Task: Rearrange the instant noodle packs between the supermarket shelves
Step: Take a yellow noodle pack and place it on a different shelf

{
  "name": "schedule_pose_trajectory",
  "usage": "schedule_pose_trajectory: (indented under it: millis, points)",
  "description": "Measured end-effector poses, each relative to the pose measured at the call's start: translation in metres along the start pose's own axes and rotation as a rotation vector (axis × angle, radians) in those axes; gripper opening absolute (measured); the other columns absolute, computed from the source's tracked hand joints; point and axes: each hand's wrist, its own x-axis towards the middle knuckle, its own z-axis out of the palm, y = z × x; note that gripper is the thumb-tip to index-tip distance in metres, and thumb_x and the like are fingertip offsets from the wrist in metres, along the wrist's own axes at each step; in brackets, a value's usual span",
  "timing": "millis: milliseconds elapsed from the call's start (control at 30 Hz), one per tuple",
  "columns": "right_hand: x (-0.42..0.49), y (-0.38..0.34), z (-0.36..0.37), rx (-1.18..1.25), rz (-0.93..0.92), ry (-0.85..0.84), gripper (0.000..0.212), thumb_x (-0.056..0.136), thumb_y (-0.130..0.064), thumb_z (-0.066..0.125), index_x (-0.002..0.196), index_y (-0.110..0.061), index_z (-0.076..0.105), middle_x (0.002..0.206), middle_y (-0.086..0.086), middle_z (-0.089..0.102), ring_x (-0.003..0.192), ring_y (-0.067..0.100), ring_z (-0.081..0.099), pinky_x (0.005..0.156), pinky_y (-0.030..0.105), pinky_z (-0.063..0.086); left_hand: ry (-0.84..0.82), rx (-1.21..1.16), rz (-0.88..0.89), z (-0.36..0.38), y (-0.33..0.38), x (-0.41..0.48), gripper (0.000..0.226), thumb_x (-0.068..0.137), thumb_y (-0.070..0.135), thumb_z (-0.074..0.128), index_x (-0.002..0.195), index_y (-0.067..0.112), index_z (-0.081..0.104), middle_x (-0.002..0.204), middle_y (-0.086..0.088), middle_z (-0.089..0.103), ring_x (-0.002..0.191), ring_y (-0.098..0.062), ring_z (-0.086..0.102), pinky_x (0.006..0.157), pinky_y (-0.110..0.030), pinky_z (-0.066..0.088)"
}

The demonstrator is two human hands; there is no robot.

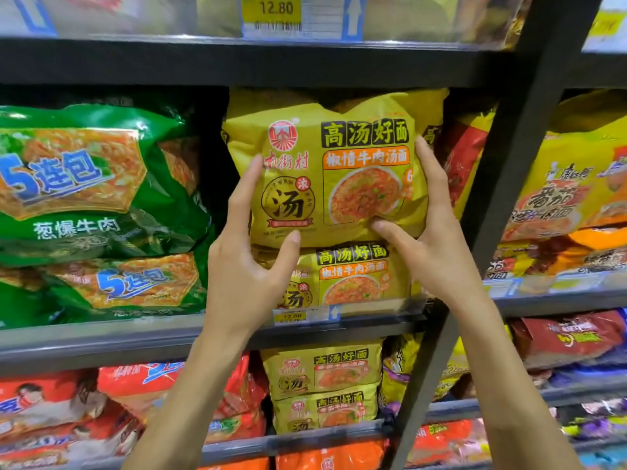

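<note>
Up on the middle shelf, a yellow noodle pack stands upright between both hands, its printed face toward the camera. It sits on top of a second yellow pack of the same design, which rests on the shelf just behind a price tag clipped to the shelf's front rail.

The left hand presses the upper pack's left edge, with the fingers stretched up along the side and the thumb hooked under the bottom left corner. The right hand grips the right edge, fingers laid up the side and thumb pressed flat on the front, just below the picture of the noodle bowl. Both hands are closed on this one pack, and both forearms come up from the bottom of the view.

To the left, two green noodle packs lie stacked on the same shelf, apart from the yellow ones by a dark gap. To the right, red and yellow packs are squeezed in against a dark shelf upright. Past it, more yellow and orange packs fill the neighbouring bay.

On the shelf below, two more yellow packs of the same design are stacked, with red packs to their left. Above, another price tag reads 12.80.
</note>
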Motion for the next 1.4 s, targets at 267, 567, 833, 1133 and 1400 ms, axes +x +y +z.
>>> schedule_pose_trajectory:
  millis: [267, 567, 833, 1133, 1400]
  points:
    - [-0.002, -0.003, 0.007, -0.077, 0.038, 0.069, 0.097, 0.092, -0.007, 0.069, 0.158, -0.040, 0.007, 0.140, -0.053, 0.010, 0.136, -0.021, 0.020, 0.120, 0.034, 0.029, 0.074, 0.149, 0.018, 0.006, 0.006, -0.009, 0.068, 0.095, 0.019, 0.065, 0.155, 0.033, 0.036, 0.155, 0.021, 0.045, 0.073, -0.008, 0.068, 0.067, -0.024, 0.047]
    - [-0.016, -0.016, -0.003, -0.190, 0.041, 0.036, 0.097, 0.094, -0.023, 0.069, 0.156, -0.049, -0.002, 0.161, -0.027, 0.019, 0.143, 0.013, 0.041, 0.109, 0.047, 0.045, 0.034, 0.148, -0.048, 0.001, 0.010, -0.006, 0.070, 0.099, 0.013, 0.063, 0.157, 0.033, 0.029, 0.155, 0.030, 0.036, 0.131, 0.019, 0.043, 0.107, -0.026, 0.047]
    - [-0.023, -0.020, -0.009, -0.237, 0.063, -0.002, 0.097, 0.094, -0.027, 0.067, 0.154, -0.051, -0.006, 0.155, -0.035, 0.013, 0.141, 0.014, 0.042, 0.099, 0.050, 0.052, -0.025, 0.160, -0.097, -0.002, 0.014, -0.014, 0.075, 0.099, 0.013, 0.061, 0.157, 0.041, 0.023, 0.153, 0.038, 0.028, 0.072, 0.032, 0.041, 0.080, -0.034, 0.056]
    - [-0.034, -0.034, -0.017, -0.387, 0.100, -0.025, 0.092, 0.095, -0.034, 0.064, 0.155, -0.048, -0.004, 0.157, -0.003, 0.034, 0.135, 0.021, 0.046, 0.098, 0.053, 0.050, -0.111, 0.189, -0.132, -0.020, 0.030, -0.023, 0.082, 0.098, 0.020, 0.062, 0.158, 0.050, 0.014, 0.161, 0.033, 0.023, 0.148, 0.002, 0.028, 0.112, -0.047, 0.046]
    - [-0.050, -0.062, -0.027, -0.651, 0.191, -0.064, 0.082, 0.095, -0.040, 0.061, 0.158, -0.034, 0.009, 0.152, 0.004, 0.037, 0.133, 0.028, 0.046, 0.095, 0.049, 0.050, -0.241, 0.259, -0.135, -0.038, 0.046, -0.032, 0.076, 0.100, 0.032, 0.060, 0.158, 0.048, 0.014, 0.166, 0.020, 0.022, 0.153, -0.009, 0.026, 0.110, -0.049, 0.046]
